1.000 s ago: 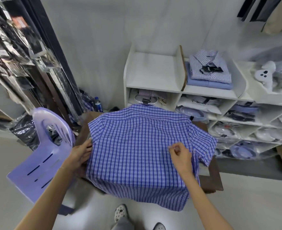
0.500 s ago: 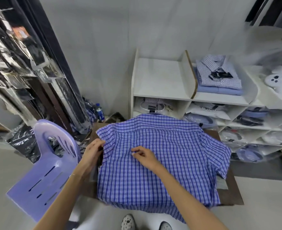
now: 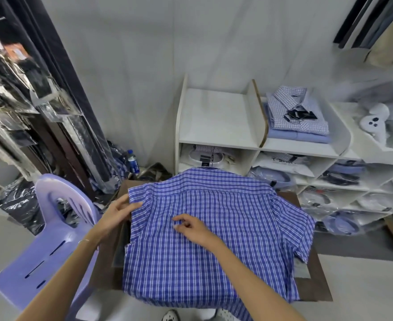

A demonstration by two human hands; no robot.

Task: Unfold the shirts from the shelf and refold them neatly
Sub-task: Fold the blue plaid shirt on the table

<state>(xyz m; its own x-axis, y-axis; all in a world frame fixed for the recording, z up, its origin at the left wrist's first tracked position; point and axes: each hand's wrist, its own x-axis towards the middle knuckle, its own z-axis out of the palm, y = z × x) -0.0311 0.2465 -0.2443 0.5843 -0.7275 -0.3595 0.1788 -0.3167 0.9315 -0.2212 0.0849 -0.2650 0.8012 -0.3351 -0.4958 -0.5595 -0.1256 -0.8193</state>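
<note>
We see the blue plaid shirt spread back-up on the brown surface, hiding most of it. Our left hand pinches the left sleeve; our right hand rests loosely curled on the cloth, holding nothing.

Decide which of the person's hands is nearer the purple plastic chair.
Left. The left hand holds the blue checked shirt's left edge, just beside the purple plastic chair; the right hand rests further away, mid-shirt.

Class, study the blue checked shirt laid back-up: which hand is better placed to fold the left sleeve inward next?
Probably the left hand: it grips the blue checked shirt at that sleeve's edge, while the right hand rests mid-back.
</note>
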